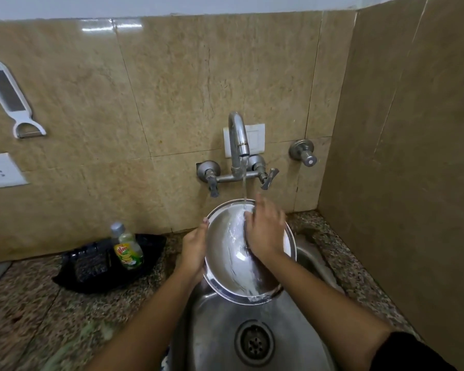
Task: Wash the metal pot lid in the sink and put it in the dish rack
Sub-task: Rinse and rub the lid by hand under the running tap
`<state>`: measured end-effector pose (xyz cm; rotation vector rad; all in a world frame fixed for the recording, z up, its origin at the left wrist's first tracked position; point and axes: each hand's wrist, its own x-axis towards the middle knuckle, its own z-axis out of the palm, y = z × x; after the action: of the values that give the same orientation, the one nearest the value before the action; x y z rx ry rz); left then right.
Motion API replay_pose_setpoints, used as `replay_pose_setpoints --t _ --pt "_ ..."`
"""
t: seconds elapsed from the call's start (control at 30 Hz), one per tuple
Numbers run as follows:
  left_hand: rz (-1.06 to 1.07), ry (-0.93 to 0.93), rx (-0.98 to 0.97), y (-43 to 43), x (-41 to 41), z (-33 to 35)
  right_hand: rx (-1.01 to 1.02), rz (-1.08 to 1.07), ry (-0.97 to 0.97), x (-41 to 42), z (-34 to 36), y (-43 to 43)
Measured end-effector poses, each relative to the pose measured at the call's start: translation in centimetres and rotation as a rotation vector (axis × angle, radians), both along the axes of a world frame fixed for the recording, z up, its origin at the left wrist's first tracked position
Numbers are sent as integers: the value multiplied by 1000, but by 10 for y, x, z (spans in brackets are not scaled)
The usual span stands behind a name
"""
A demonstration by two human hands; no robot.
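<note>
At centre frame, our left hand grips the tilted lid so tap water drains while our flat-open right hand rubs it.

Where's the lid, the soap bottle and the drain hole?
lid [223, 250]: head view, wet shiny face.
soap bottle [129, 253]: head view, yellow-green label.
drain hole [254, 343]: head view, middle of the strainer.

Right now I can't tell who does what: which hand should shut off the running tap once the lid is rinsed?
The right hand, probably. It lies open on the lid, free to lift toward the tap handles, while the left hand grips the lid's rim over the sink.
</note>
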<state>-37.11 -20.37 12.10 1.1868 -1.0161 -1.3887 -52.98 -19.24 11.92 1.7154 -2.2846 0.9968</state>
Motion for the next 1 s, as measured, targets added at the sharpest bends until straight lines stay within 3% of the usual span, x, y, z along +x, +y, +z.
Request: replay_pose_setpoints --t 0.13,0.23,0.33,0.47,0.63,0.73,0.87,1.0 --pt "6 72 -4 -1 -13 6 44 499 178 36 -2 8" --pt "66 67 -13 -8 -7 9 108 716 321 22 -23 32" --pt "110 2 -32 -12 3 9 199 727 414 -18 -46 52" --pt "108 -21 -27 -7 9 4 258 439 401 -66 -49 44" --pt "69 -26 -31 1 -2 1 100 254 255 -33 -12 -1" --pt "75 -4 -66 1 -9 7 40 401 229 5 -3 -6" --pt "110 16 -84 -3 -6 14 44 722 416 16 -29 21" --pt "123 -6 -100 -5 3 14 123 833 606 -26 -53 47"
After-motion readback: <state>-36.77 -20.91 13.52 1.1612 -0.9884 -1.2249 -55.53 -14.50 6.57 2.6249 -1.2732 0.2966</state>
